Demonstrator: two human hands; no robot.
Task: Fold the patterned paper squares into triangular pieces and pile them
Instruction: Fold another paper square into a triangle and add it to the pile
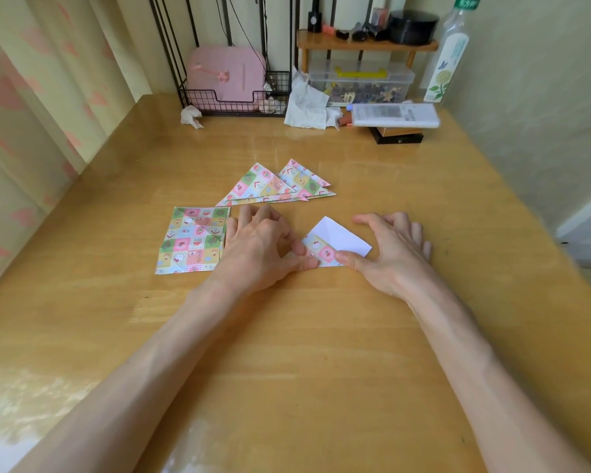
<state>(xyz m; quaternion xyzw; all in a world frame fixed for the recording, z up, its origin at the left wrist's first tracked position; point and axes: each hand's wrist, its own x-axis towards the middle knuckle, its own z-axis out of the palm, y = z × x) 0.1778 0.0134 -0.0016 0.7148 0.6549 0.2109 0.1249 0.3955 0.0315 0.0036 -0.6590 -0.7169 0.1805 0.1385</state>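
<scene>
Surface (321, 336): we see glossy, smooth wood beneath our left hand (256, 247) and right hand (389, 254).
Paper (335, 238): between them, matt white back, printed face.
Wire basket (232, 104): beyond them, black metal.

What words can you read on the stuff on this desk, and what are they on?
Nothing reads clearly enough to quote.
clear bottle: Chinese characters on its green top label, too blurred to read.
white tube: grey block of print, too blurred.
pink case: faint line of print, too small.
</scene>
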